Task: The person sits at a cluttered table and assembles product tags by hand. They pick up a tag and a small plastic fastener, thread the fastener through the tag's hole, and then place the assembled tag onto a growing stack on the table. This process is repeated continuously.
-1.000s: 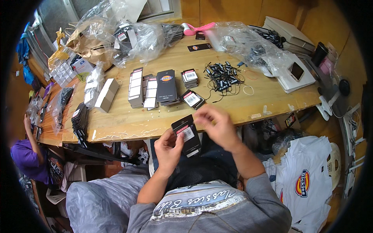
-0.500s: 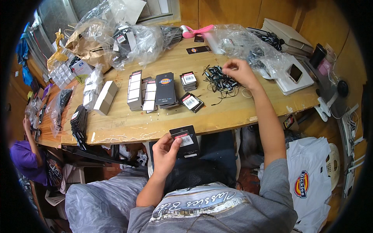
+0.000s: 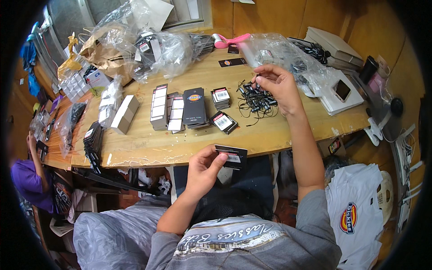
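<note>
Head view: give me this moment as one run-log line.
left hand: holding black tag | right hand: at black cord pile, hold unclear | wooden table: tag stacks left of black cord pile

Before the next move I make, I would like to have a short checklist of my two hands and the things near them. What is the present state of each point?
1. Left hand grips the black hang tag: ok, pinched between thumb and fingers.
2. Right hand at the pile of black tag strings: ok.
3. One string between the right fingertips: cannot tell, too small.
4. Both hands together at the tag: not ok, they are apart.
5. Large black hang tags stacked: ok, on the wooden table, left of the strings.
</note>
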A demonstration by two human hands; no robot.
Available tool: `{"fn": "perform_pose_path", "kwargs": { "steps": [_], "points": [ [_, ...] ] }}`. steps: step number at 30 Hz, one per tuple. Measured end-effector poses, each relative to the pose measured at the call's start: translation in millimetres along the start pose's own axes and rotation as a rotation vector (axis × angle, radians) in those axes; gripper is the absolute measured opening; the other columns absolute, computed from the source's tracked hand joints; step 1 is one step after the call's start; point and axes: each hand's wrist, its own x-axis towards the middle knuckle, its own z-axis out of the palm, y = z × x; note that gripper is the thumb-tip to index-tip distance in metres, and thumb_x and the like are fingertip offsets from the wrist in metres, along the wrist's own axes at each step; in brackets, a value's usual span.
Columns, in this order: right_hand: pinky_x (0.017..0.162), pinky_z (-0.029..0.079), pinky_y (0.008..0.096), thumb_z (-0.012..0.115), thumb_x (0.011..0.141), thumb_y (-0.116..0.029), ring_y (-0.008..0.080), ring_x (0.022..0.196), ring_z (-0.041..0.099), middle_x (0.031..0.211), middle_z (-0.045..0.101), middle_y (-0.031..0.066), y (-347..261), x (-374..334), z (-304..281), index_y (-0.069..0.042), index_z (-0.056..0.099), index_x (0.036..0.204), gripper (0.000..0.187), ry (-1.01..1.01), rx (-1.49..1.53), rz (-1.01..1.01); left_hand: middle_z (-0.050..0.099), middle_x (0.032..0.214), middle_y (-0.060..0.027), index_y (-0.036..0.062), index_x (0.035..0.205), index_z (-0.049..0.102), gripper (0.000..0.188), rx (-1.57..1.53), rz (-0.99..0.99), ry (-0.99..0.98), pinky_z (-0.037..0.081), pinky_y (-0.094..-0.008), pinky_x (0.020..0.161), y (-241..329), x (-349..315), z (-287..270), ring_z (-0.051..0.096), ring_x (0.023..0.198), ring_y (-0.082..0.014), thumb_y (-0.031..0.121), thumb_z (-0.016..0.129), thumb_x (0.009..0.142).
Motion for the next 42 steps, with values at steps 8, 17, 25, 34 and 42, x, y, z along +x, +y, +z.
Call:
{"fn": "perform_pose_path", "kwargs": {
  "steps": [8, 17, 25, 34, 42],
  "points": [
    [0.062, 0.045, 0.0202, 0.056, 0.072, 0.001, 0.0100, 0.067, 0.055, 0.079, 0.058, 0.0078, -19, -15, 12, -0.001, 0.055, 0.088, 0.017, -0.194, 0.464, 0.169, 0.055, 0.092, -0.0056, -0.0048, 0.089, 0.053, 0.013, 0.098, 0.183, -0.001, 0.039, -0.0222, 0.076, -6, 27, 18, 0.051, 0.083, -0.0105, 0.003, 0.049, 0.080],
    [0.064, 0.044, 0.0231, 0.056, 0.070, 0.003, 0.0118, 0.070, 0.055, 0.075, 0.058, 0.0073, -20, -53, 28, -0.001, 0.053, 0.080, 0.011, -0.094, 0.286, -0.025, 0.054, 0.081, -0.0049, -0.0051, 0.088, 0.053, 0.014, 0.142, 0.005, -0.143, 0.040, -0.0216, 0.069, 11, 27, 21, 0.049, 0.076, -0.0082, 0.003, 0.053, 0.077],
    [0.066, 0.045, 0.0243, 0.053, 0.073, 0.003, 0.0147, 0.070, 0.056, 0.074, 0.056, 0.0085, -9, -95, 9, 0.003, 0.054, 0.088, 0.014, -0.147, 0.223, 0.121, 0.055, 0.077, -0.0095, -0.0084, 0.080, 0.054, 0.007, 0.288, 0.128, -0.152, 0.040, -0.0216, 0.066, 35, -4, -19, 0.051, 0.071, -0.0118, -0.004, 0.052, 0.074],
    [0.067, 0.046, 0.0233, 0.053, 0.073, 0.005, 0.0141, 0.072, 0.057, 0.080, 0.057, 0.0091, 47, -152, 57, 0.006, 0.055, 0.093, 0.020, -0.564, 0.177, 0.584, 0.056, 0.079, -0.0135, -0.0088, 0.076, 0.056, 0.008, 0.165, 0.136, -0.143, 0.042, -0.0243, 0.066, 48, -20, -18, 0.053, 0.073, -0.0156, -0.002, 0.054, 0.072],
    [0.076, 0.044, 0.0353, 0.047, 0.078, -0.002, 0.0178, 0.083, 0.050, 0.082, 0.049, 0.0068, 65, -157, 64, -0.008, 0.049, 0.105, 0.029, 0.024, 1.059, 0.257, 0.056, 0.075, -0.0128, -0.0091, 0.074, 0.056, 0.011, 0.261, 0.098, -0.101, 0.041, -0.0228, 0.062, 50, -35, -34, 0.053, 0.068, -0.0141, 0.002, 0.058, 0.071]
  ]
}}
